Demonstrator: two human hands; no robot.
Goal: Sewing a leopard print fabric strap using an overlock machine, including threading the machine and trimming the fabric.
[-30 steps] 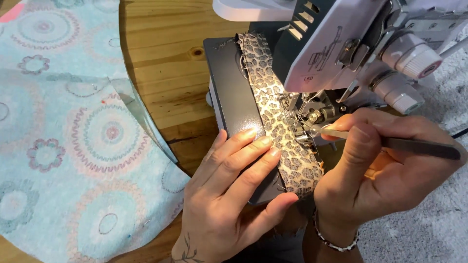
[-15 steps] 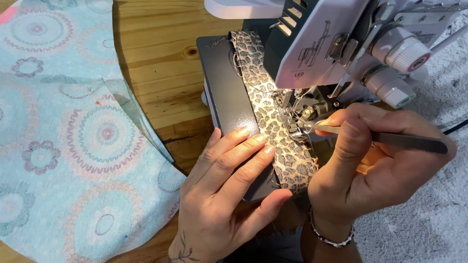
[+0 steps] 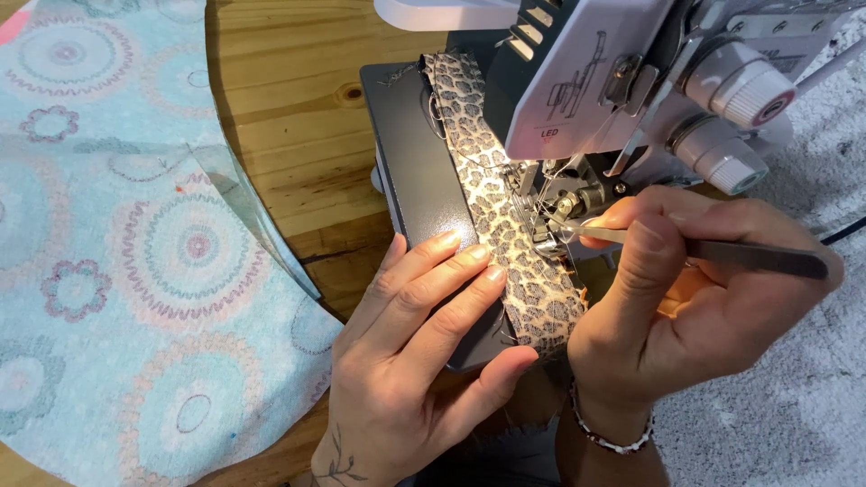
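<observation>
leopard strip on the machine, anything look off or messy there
Mostly tidy. The leopard strip lies flat under the left hand; only its far end is frayed with loose threads. The right hand holds tweezers at the presser foot.

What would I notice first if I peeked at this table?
The leopard-print strip running under the white sewing machine in the middle, pinned flat by the left hand. The right hand pokes metal tweezers in by the needle. A big turquoise circle-patterned cloth covers the left side.
</observation>
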